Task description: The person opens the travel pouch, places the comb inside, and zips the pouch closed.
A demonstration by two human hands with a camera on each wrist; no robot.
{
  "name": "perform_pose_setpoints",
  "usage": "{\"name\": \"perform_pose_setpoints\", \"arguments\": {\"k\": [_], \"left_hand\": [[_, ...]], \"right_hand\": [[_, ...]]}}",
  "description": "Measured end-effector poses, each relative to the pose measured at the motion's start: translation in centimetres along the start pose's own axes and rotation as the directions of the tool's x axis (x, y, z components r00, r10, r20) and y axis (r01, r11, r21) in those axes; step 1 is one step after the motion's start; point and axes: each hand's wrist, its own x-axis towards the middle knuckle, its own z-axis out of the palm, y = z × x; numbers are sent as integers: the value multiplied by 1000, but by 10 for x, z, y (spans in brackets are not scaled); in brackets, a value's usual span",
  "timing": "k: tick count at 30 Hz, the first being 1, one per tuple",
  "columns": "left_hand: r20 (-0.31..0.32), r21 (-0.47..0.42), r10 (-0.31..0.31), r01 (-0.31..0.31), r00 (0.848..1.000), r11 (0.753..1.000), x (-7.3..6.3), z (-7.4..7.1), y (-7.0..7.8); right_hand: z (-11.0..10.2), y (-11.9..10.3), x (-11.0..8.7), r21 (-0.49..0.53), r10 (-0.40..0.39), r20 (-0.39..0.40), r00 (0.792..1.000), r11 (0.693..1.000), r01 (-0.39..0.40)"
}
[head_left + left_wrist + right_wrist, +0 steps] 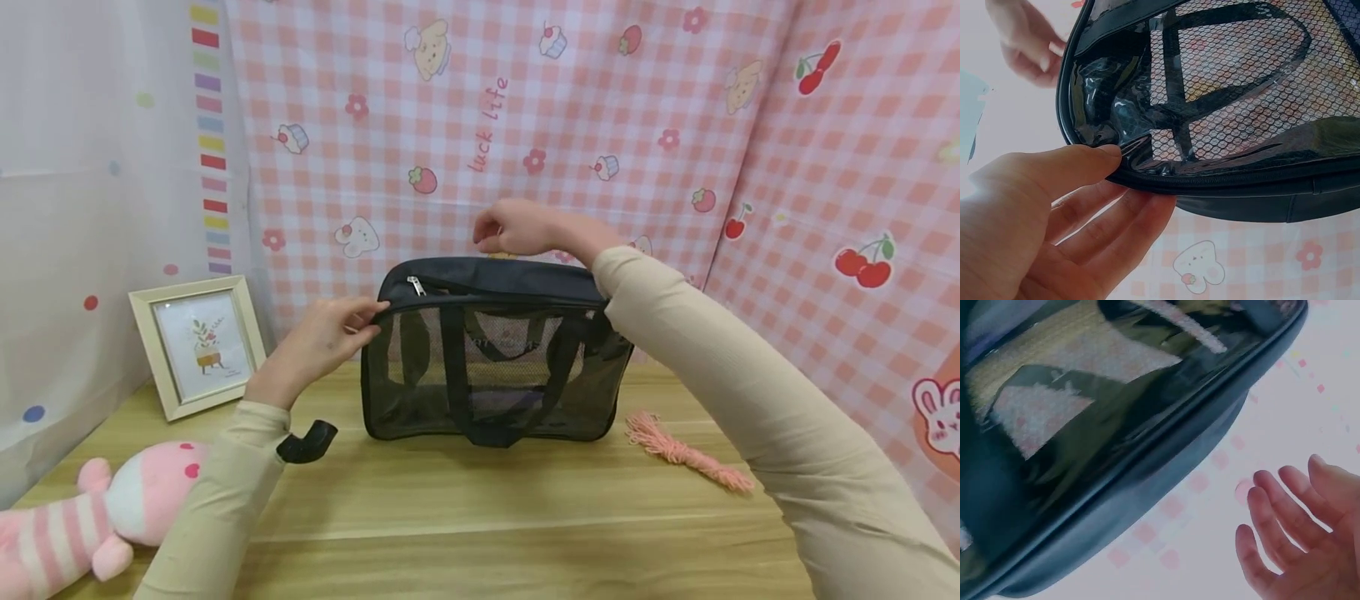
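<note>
A black bag [495, 367] with clear panels and mesh stands upright at mid-table, its two dark straps hanging down the front. Along its black top runs a zipper, with a silver zipper pull [416, 286] near the left end. At the bag's upper left corner my left hand [330, 337] pinches the edge; the left wrist view shows the thumb on the clear panel [1100, 78] and fingers under the rim. My right hand [521, 227] hovers above the bag's top, empty. Its loosely bent fingers [1288, 515] stay apart from the bag in the right wrist view.
To the right of the bag lies a bundle of pink cord [686, 454]. A black elbow-shaped piece [306, 443] sits beside my left forearm. At the left are a framed picture [198, 346] and a pink striped plush toy [97, 517]. Patterned cloth [480, 108] hangs behind the table.
</note>
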Motion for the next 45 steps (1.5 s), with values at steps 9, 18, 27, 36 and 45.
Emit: {"name": "perform_pose_setpoints", "arguments": {"k": [9,18,27,36,45], "left_hand": [[0,-6,2,-2,1000,1000,2,-2,-1],[-10,-26,19,-20,1000,999,-2,2,-3],[-18,-20,29,-30,999,999,1,2,-2],[-23,-17,37,-37,999,999,-1,2,-2],[-19,-16,33,-33,999,999,0,2,-1]], "right_hand": [[22,-33,44,-85,-8,-11,1000,996,7],[57,-50,69,-127,45,89,995,991,-34],[65,-55,74,-191,74,36,997,979,-65],[63,-49,70,-159,-3,-57,998,987,-6],[53,-41,64,-146,-57,-97,994,988,42]]}}
